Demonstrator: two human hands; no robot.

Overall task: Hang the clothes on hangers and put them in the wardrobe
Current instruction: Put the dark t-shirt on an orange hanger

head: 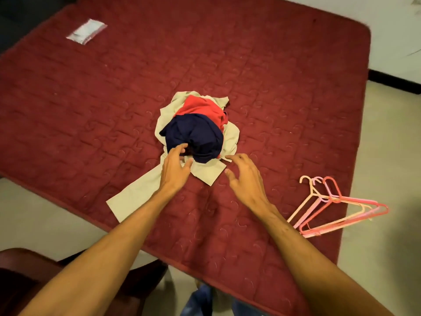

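Observation:
A heap of clothes lies in the middle of the dark red quilted mattress (273,99): a navy garment (198,137) on top, a red one (202,108) behind it, a beige one (141,190) underneath with a leg trailing toward me. My left hand (176,168) reaches the near edge of the navy garment, fingertips touching the cloth, fingers spread. My right hand (245,176) hovers just right of the heap with fingers relaxed, index tip at the beige cloth's edge, holding nothing. Three pink and red plastic hangers (335,206) lie stacked at the mattress's near right corner.
A clear plastic packet (86,31) lies at the far left of the mattress. A dark brown chair (27,274) stands at the lower left. Pale floor tiles (382,156) surround the mattress; a white wall with dark skirting runs at the right.

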